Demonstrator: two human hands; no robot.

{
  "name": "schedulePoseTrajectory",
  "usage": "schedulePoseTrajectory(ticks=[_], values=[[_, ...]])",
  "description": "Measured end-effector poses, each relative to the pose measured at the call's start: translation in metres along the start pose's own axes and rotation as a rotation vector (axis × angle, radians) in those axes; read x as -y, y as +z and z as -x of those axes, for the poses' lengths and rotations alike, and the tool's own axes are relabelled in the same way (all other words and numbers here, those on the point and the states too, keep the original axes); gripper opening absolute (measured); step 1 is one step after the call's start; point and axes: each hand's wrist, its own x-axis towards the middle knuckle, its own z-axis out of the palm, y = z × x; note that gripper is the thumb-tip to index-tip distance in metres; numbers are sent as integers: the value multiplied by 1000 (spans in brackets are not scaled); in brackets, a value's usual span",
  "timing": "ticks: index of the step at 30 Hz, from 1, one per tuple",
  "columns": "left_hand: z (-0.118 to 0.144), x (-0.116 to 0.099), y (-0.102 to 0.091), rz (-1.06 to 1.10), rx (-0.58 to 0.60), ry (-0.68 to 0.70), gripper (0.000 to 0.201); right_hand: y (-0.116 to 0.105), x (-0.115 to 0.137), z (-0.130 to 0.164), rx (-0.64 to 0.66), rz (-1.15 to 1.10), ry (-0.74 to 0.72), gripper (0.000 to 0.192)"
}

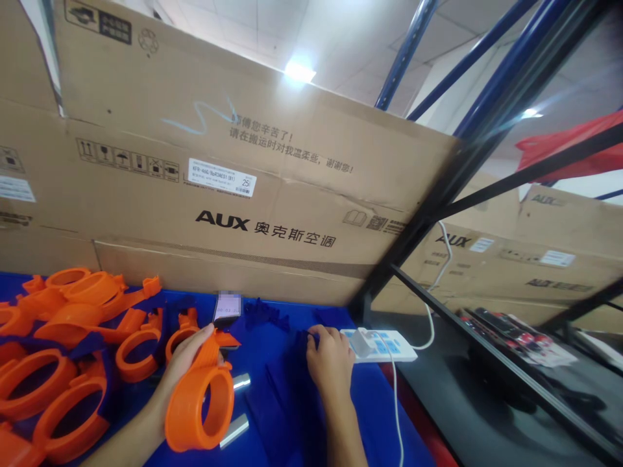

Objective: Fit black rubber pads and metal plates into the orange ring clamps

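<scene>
My left hand [182, 363] grips an orange plastic ring part [199, 405] and holds it upright above the blue table [379, 415]. My right hand [331, 363] rests on the table with its fingers curled on a small dark blue piece [304, 338]. Two short metal cylinders [233, 431] lie just right of the held ring. A pile of the same orange ring parts [73, 337] covers the table to the left of my left hand.
A small phone-like device [227, 309] stands behind the ring parts. A white power strip [384, 345] with a plug and cable lies right of my right hand. Large cardboard boxes [253, 194] wall off the back. A black metal rack [487, 363] stands at the right.
</scene>
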Motion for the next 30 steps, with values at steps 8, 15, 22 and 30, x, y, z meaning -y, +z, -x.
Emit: schedulePoseTrajectory(ticks=[8, 15, 22, 30], values=[[5, -2, 3, 67, 191, -32, 42, -16, 6, -4, -354, -310, 18, 26], [11, -9, 8, 120, 247, -158, 50, -7, 39, 14, -291, -757, -74, 14], [5, 12, 1, 90, 231, -39, 52, 1, 82, 40, -19, -920, -224, 5], [2, 14, -8, 145, 332, 23, 41, -20, 106, 62, 259, -1112, -523, 24]])
